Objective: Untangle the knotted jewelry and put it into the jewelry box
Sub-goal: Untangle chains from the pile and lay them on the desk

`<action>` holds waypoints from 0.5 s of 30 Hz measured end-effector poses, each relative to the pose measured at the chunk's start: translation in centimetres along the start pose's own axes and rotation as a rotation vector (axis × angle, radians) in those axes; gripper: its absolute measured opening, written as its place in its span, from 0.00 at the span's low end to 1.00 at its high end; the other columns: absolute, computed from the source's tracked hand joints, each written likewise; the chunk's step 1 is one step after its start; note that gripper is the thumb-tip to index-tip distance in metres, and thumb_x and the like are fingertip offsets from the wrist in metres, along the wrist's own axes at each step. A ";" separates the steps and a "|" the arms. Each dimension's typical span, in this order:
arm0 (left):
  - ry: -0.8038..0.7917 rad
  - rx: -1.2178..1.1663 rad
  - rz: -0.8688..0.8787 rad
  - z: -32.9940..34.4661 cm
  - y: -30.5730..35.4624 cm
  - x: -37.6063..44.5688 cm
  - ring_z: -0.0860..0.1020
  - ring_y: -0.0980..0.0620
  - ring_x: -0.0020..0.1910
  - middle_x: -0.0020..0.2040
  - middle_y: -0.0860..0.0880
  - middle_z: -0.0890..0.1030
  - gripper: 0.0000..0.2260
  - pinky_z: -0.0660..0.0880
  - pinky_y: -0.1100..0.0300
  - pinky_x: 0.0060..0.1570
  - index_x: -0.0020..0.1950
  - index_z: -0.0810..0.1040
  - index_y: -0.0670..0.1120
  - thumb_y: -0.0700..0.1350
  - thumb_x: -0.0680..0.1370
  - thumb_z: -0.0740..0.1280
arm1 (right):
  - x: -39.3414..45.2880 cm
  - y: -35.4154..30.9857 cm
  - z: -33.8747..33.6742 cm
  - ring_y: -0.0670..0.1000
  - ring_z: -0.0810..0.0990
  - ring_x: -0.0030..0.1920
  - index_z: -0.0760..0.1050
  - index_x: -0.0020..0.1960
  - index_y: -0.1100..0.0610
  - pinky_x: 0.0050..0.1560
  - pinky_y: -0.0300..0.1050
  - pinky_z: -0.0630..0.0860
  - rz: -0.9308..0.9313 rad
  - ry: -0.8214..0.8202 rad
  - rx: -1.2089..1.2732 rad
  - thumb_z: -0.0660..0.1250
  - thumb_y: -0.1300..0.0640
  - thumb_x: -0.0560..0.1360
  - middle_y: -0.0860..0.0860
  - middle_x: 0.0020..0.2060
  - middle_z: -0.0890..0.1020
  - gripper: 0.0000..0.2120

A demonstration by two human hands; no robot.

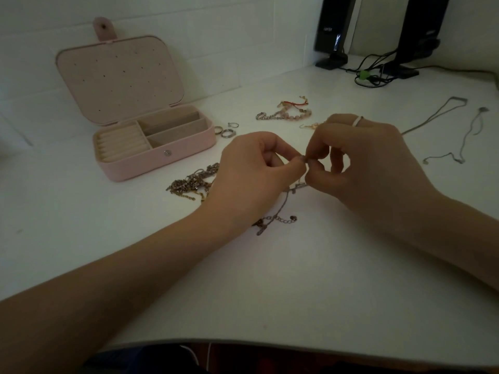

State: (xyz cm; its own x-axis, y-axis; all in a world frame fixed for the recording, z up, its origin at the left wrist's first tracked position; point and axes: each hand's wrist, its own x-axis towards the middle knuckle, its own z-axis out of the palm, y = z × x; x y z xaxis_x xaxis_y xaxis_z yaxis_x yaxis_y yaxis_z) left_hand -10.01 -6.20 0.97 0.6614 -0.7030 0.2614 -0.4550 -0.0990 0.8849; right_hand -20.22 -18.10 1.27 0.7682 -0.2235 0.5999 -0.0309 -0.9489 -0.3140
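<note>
My left hand (253,171) and my right hand (361,160) meet fingertip to fingertip above the white table, both pinching a thin knotted chain (280,209). Its loose end with a small clasp trails down onto the table below my left hand. A tangled heap of gold and silver chains (193,182) lies just left of my left hand. The pink jewelry box (159,155) stands open at the left, its lid up and its beige compartments holding nothing I can see.
Three rings (226,130) lie by the box's right end. A pink beaded bracelet and a red cord bracelet (289,110) lie behind my hands. Two thin silver necklaces (459,130) stretch out at the right. Black speakers and cables (378,68) fill the back right corner.
</note>
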 end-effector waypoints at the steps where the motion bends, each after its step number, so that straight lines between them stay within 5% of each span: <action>1: 0.006 0.004 0.003 0.0 0.0 0.0 0.69 0.60 0.21 0.22 0.53 0.75 0.04 0.66 0.72 0.25 0.39 0.81 0.46 0.42 0.73 0.72 | 0.0 0.0 0.0 0.49 0.75 0.32 0.75 0.40 0.54 0.34 0.52 0.75 0.009 -0.006 0.021 0.64 0.53 0.69 0.44 0.37 0.74 0.05; 5: 0.020 0.006 0.002 -0.1 0.0 0.1 0.72 0.62 0.21 0.21 0.54 0.74 0.03 0.66 0.75 0.26 0.40 0.81 0.46 0.42 0.74 0.71 | 0.1 0.0 -0.3 0.47 0.76 0.33 0.78 0.40 0.51 0.34 0.37 0.74 0.131 -0.043 0.154 0.69 0.57 0.71 0.41 0.34 0.77 0.02; 15: 0.004 -0.008 0.019 -0.2 -0.1 0.0 0.72 0.62 0.21 0.21 0.55 0.73 0.03 0.66 0.73 0.25 0.42 0.81 0.45 0.42 0.75 0.70 | 0.5 0.0 -0.7 0.41 0.74 0.23 0.81 0.39 0.53 0.24 0.32 0.72 0.394 -0.154 0.441 0.72 0.57 0.72 0.39 0.26 0.79 0.04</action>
State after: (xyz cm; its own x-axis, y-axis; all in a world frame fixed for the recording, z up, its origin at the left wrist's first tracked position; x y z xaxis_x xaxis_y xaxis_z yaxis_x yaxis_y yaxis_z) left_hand -9.80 -6.05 0.97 0.6549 -0.7021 0.2795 -0.4628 -0.0803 0.8828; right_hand -20.27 -18.35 2.07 0.8376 -0.4727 0.2738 -0.0892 -0.6128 -0.7852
